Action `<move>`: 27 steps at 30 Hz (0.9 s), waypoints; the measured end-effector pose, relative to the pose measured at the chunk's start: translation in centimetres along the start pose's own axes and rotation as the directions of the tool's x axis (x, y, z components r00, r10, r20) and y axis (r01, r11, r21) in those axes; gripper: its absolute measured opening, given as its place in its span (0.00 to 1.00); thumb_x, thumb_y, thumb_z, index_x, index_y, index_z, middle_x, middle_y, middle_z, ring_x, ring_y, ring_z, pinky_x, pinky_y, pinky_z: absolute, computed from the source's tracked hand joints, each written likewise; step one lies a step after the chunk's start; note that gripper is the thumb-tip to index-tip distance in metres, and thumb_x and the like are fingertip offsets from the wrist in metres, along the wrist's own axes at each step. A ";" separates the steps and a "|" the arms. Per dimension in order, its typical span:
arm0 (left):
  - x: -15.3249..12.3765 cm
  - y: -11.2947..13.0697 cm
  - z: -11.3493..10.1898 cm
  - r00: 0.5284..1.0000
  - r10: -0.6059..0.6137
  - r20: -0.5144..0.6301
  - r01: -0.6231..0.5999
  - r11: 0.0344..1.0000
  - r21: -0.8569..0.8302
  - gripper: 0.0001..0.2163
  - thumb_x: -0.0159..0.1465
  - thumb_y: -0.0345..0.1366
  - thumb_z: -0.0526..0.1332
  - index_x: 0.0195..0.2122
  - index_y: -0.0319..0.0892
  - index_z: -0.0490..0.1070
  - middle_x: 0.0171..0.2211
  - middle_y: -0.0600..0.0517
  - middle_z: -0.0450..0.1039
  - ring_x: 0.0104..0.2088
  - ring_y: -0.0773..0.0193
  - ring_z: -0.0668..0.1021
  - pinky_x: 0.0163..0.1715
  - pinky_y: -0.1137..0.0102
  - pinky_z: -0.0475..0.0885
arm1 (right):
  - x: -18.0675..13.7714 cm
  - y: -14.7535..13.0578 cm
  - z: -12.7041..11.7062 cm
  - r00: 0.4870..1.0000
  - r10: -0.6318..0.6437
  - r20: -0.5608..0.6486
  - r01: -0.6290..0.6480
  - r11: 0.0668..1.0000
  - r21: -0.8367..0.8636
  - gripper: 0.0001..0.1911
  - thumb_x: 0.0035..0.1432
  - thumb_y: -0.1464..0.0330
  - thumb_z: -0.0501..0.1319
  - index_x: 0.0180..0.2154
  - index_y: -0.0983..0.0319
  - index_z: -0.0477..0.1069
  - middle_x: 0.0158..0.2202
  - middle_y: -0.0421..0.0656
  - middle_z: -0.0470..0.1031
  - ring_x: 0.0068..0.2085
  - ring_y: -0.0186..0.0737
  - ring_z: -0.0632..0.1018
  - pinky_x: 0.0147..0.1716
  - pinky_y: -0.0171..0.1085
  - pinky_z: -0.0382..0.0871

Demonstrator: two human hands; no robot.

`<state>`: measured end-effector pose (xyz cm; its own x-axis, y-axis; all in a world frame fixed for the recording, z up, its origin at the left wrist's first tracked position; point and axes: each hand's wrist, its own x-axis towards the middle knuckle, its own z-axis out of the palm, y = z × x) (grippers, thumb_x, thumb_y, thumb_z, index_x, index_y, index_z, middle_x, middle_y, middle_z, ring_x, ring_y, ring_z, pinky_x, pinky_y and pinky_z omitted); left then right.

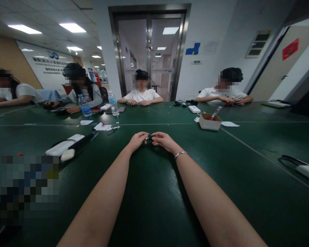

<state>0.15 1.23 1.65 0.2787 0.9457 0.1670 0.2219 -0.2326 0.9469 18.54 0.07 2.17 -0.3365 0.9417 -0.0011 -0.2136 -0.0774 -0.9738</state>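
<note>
Over the middle of the green table [154, 192], my left hand [138, 141] and my right hand [165, 141] meet at their fingertips. Between them is a small black object [149, 137] with a bright, silvery end on the left side. Its kind is too small to make out. The left fingers pinch the silvery end, and the right thumb and fingers close on the black part. My fingers partly cover it. A silver bracelet [180, 155] circles my right wrist.
Left of my arms lie a white device [64, 145] with a black strap and paper scraps [102, 127]. Two water bottles [84, 106] stand farther back. A small box [209, 122] holding a tube is ahead right. Several people sit around the table.
</note>
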 end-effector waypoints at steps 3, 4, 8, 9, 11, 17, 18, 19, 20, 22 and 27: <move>0.0 0.0 0.0 1.000 0.013 -0.005 -0.013 1.000 -0.012 0.16 0.57 0.41 0.58 0.43 0.38 0.71 0.22 0.54 0.68 0.20 0.70 0.66 0.22 0.74 0.60 | -0.1 0.0 0.1 1.000 -0.002 -0.010 0.002 1.000 0.000 0.10 0.52 0.80 0.64 0.38 0.66 0.71 0.27 0.42 0.74 0.26 0.30 0.77 0.27 0.27 0.75; 0.0 0.0 0.0 1.000 0.014 -0.007 -0.014 1.000 -0.016 0.16 0.56 0.40 0.59 0.44 0.38 0.71 0.23 0.54 0.68 0.20 0.71 0.66 0.22 0.75 0.60 | -0.1 0.0 0.1 1.000 -0.001 -0.011 0.001 1.000 -0.002 0.10 0.52 0.80 0.64 0.38 0.66 0.71 0.27 0.42 0.74 0.26 0.30 0.77 0.27 0.27 0.75; 0.0 0.2 0.1 1.000 -0.013 -0.002 0.013 1.000 -0.012 0.16 0.58 0.40 0.56 0.43 0.37 0.71 0.20 0.54 0.67 0.19 0.70 0.66 0.21 0.75 0.59 | -0.1 -0.1 0.1 1.000 0.000 -0.009 0.000 1.000 -0.006 0.10 0.53 0.81 0.62 0.38 0.66 0.71 0.26 0.41 0.74 0.26 0.30 0.77 0.27 0.26 0.75; -0.1 0.2 0.1 1.000 -0.014 -0.012 0.014 1.000 -0.008 0.16 0.58 0.40 0.56 0.43 0.37 0.71 0.21 0.54 0.67 0.20 0.70 0.66 0.20 0.75 0.59 | -0.1 -0.1 0.1 1.000 -0.002 -0.011 0.002 1.000 -0.003 0.10 0.53 0.81 0.62 0.38 0.67 0.71 0.27 0.41 0.74 0.26 0.30 0.77 0.27 0.26 0.75; -0.1 0.5 0.1 1.000 -0.006 -0.028 0.006 1.000 -0.001 0.16 0.56 0.37 0.58 0.45 0.38 0.70 0.24 0.54 0.69 0.20 0.71 0.66 0.20 0.76 0.59 | 0.0 0.0 0.1 1.000 -0.004 -0.014 0.004 1.000 0.004 0.10 0.52 0.81 0.63 0.38 0.67 0.70 0.28 0.41 0.74 0.26 0.30 0.77 0.27 0.26 0.74; -0.2 0.6 0.1 1.000 -0.023 -0.003 0.023 1.000 -0.011 0.17 0.59 0.40 0.55 0.46 0.37 0.69 0.23 0.53 0.68 0.19 0.71 0.66 0.19 0.76 0.58 | 0.0 0.1 0.0 1.000 -0.004 -0.015 0.004 1.000 0.011 0.10 0.53 0.82 0.62 0.38 0.67 0.70 0.26 0.42 0.74 0.25 0.30 0.77 0.27 0.27 0.74; -0.2 0.6 0.1 1.000 -0.017 -0.013 0.017 1.000 -0.010 0.17 0.58 0.40 0.57 0.46 0.38 0.69 0.24 0.53 0.69 0.20 0.71 0.67 0.19 0.76 0.58 | 0.1 0.1 0.0 1.000 -0.003 -0.016 0.004 1.000 0.011 0.10 0.53 0.82 0.61 0.38 0.67 0.70 0.26 0.42 0.74 0.25 0.30 0.77 0.27 0.27 0.74; -0.2 0.5 0.1 1.000 -0.013 -0.017 0.013 1.000 -0.009 0.18 0.57 0.40 0.58 0.47 0.38 0.69 0.24 0.53 0.69 0.20 0.71 0.67 0.19 0.76 0.58 | 0.1 0.1 0.0 1.000 -0.003 -0.015 0.003 1.000 0.010 0.10 0.53 0.82 0.61 0.38 0.67 0.70 0.26 0.42 0.74 0.25 0.31 0.77 0.27 0.27 0.74; -0.2 0.5 0.1 1.000 -0.011 -0.012 0.011 1.000 -0.007 0.18 0.57 0.40 0.58 0.46 0.38 0.69 0.23 0.54 0.68 0.20 0.71 0.66 0.19 0.76 0.58 | 0.1 0.2 0.0 1.000 -0.003 -0.012 0.003 1.000 0.007 0.10 0.53 0.82 0.61 0.38 0.67 0.70 0.26 0.42 0.74 0.25 0.31 0.77 0.27 0.27 0.74; -0.1 0.3 0.1 1.000 -0.016 0.000 0.016 1.000 -0.005 0.17 0.59 0.42 0.56 0.45 0.37 0.70 0.22 0.54 0.67 0.19 0.71 0.66 0.19 0.76 0.58 | 0.1 0.2 0.0 1.000 -0.004 -0.009 0.004 1.000 0.002 0.10 0.53 0.82 0.62 0.38 0.67 0.70 0.26 0.42 0.74 0.26 0.31 0.77 0.27 0.27 0.74; -0.2 0.2 -0.1 1.000 0.008 -0.008 -0.008 1.000 0.010 0.18 0.56 0.40 0.59 0.47 0.38 0.69 0.28 0.52 0.70 0.22 0.71 0.68 0.20 0.76 0.59 | 0.1 0.2 0.0 1.000 -0.011 -0.013 0.011 1.000 0.001 0.10 0.53 0.81 0.62 0.38 0.67 0.71 0.27 0.42 0.74 0.26 0.31 0.77 0.28 0.27 0.74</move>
<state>0.10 1.02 1.86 0.2729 0.9457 0.1765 0.2286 -0.2419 0.9430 18.43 0.17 1.96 -0.3217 0.9468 0.0068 -0.2181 -0.0672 -0.9736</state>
